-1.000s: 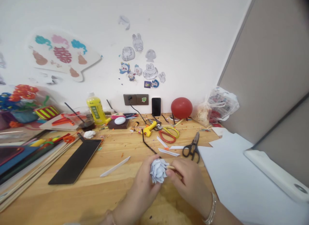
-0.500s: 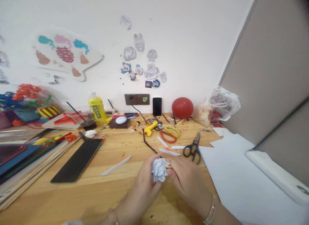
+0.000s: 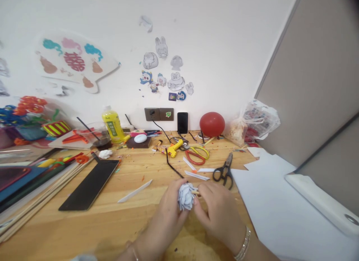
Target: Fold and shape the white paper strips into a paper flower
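Observation:
A pale blue-white ruffled paper flower (image 3: 186, 196) is held low in the middle of the view. My left hand (image 3: 171, 208) wraps round its left side, thumb on top. My right hand (image 3: 217, 206) pinches a thin tan stick (image 3: 195, 193) at the flower's right edge, fingertips close to the petals. A black bent stem (image 3: 174, 168) runs from behind the flower up and to the left. The flower's underside is hidden by my left hand.
Black-handled scissors (image 3: 223, 173), paper strips (image 3: 196, 175), a yellow glue gun (image 3: 175, 149) and red-yellow scissors (image 3: 196, 156) lie beyond my hands. White sheets (image 3: 275, 201) cover the right side; a black board (image 3: 89, 184) and sticks lie left. A red balloon (image 3: 212, 124) sits at the wall.
The flower and my left hand have shifted very slightly right. My right fingers have loosened a little around the stick, showing more of the petals beside it.

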A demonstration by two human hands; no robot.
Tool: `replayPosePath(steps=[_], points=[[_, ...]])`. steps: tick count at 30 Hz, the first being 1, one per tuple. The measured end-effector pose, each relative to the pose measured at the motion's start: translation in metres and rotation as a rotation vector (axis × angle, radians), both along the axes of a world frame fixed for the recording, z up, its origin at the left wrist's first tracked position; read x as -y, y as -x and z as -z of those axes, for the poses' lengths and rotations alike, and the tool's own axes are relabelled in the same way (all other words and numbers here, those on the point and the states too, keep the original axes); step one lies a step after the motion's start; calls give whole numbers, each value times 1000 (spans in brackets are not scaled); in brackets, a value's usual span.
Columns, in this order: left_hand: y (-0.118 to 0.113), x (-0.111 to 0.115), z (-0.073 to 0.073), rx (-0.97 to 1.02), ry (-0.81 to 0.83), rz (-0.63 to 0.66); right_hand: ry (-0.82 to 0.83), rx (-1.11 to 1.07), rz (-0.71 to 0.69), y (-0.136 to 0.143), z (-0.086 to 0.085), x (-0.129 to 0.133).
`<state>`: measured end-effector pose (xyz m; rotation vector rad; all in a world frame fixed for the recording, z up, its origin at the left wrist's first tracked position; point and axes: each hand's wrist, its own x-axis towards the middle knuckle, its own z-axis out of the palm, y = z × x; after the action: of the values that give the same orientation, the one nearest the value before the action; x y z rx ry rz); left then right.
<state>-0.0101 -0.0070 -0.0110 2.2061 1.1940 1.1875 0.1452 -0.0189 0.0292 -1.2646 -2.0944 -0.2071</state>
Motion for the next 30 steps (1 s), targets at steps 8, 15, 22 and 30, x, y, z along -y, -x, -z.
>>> replayPosePath(steps=[8, 15, 22, 30], points=[[-2, 0, -3, -10, -24, -16, 36, 32, 10, -1, 2, 1], [-2, 0, -3, -10, -5, -24, 29, 61, -3, -1, 3, -3], [1, 0, -3, -25, 2, 33, 436, -206, -111, -2, -3, -2], [6, -1, -2, -11, -53, 95, 878, -516, -279, -6, -10, -3]])
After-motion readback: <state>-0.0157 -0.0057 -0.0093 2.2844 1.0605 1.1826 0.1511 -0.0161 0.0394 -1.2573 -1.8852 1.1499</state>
